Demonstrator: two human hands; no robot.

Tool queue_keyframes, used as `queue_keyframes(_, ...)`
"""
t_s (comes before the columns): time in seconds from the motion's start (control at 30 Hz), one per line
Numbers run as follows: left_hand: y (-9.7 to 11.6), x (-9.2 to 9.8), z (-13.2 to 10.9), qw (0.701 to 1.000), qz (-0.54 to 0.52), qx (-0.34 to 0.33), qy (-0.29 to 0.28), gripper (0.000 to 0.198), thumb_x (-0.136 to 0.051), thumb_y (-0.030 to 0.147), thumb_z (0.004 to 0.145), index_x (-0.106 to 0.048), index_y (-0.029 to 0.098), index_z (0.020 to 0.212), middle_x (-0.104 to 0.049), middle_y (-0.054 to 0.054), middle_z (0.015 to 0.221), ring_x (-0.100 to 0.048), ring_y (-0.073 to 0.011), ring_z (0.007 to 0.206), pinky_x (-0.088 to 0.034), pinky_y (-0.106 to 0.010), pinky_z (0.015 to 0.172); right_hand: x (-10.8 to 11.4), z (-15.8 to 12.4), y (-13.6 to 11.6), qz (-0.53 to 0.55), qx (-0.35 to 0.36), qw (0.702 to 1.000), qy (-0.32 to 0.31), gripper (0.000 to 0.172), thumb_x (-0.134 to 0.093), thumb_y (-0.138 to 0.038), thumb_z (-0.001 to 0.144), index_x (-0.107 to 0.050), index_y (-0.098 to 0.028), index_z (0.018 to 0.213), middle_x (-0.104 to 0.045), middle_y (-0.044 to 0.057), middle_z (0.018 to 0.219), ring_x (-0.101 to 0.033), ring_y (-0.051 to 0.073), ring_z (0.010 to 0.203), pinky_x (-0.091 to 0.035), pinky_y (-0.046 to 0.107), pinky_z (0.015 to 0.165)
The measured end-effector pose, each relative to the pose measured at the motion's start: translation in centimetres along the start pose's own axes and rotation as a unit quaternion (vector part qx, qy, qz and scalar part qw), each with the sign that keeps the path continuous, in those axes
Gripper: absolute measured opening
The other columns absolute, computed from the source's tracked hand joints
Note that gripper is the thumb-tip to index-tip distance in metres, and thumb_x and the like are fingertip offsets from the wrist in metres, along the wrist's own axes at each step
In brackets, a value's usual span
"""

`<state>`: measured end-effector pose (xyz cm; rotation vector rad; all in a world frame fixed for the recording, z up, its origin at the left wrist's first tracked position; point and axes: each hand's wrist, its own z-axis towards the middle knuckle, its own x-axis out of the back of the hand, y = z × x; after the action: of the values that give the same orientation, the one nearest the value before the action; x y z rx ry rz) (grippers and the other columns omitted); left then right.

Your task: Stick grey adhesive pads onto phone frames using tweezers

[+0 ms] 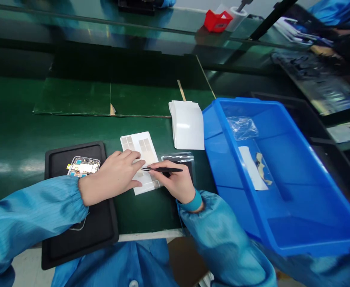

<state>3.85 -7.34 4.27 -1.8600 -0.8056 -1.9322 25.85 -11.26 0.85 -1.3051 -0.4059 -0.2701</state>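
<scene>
A white sheet [146,186] with rows of greyish rectangular stickers lies at a slant on the green table. My left hand [113,175] rests over its left side, fingers apart and lightly bent, holding nothing that I can see. Black tweezers [169,170] are gripped in my right hand [179,184], their tip pointing left onto the sheet near my left fingertips. Partly under my left forearm, an opened phone [86,162] with bare circuitry sits on a black tray [99,223]. The sleeve hides its lower part.
Right of my hands stands a large blue bin [231,235] holding clear plastic and paper scraps. A stack of white sheets [189,125] lies against its left side. Beneath my right hand is a clear plastic sleeve [177,156]. Green boards [145,97] lie farther back; a red box [217,22] stands beyond.
</scene>
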Motion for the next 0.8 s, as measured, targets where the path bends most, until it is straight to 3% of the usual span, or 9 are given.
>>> queue_keyframes(0.6,-0.1,0.0,0.1,1.0,-0.015,0.003,-0.008,0.052,-0.071,0.045,0.086,-0.059,0.017,0.128,-0.06,-0.013,0.125,-0.057,-0.0297,0.114,-0.046,-0.039,0.086,0.3,-0.3,-0.7,0.045,-0.03,0.998,0.039,0.008,-0.081,-0.027,0.079,-0.078,-0.023,0.085,-0.08,0.003,0.083,-0.076,0.021,0.075,-0.062,0.033,0.074)
queue_keyframes(0.8,-1.0,2.0,-0.9,0.986,-0.168,0.013,-0.005,0.057,-0.073,0.049,0.083,-0.059,0.022,0.131,-0.059,-0.011,0.133,-0.056,-0.0299,0.12,-0.046,-0.04,0.094,1.2,-0.9,-2.6,0.047,-0.037,0.996,0.069,0.008,-0.083,-0.026,0.077,-0.078,-0.024,0.083,-0.08,0.002,0.082,-0.075,0.02,0.072,-0.063,0.031,0.069)
